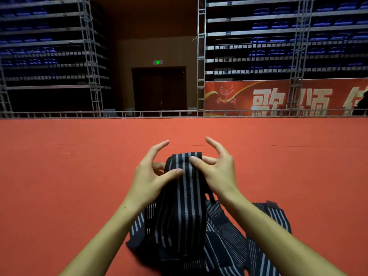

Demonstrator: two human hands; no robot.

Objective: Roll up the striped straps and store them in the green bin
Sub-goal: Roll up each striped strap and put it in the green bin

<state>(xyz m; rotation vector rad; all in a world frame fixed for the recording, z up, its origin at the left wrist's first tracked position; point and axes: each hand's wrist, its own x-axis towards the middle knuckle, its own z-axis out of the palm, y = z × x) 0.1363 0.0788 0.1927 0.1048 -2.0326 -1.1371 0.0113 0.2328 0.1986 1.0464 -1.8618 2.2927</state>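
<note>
Left hand (151,176) and right hand (215,168) pinch the raised end of the striped strap (186,188) between thumbs and fingers, index fingers arched forward. Remaining straps (229,242) lie heaped on red carpet (79,176).

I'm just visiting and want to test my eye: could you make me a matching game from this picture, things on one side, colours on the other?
Things:
1. strap pinched by both hands
2. floor carpet
3. stand seats
4. sign over the door

Colours:
A. green
B. blue
C. dark with pale stripes
D. red-orange

Pairs: 1-C, 2-D, 3-B, 4-A
</note>
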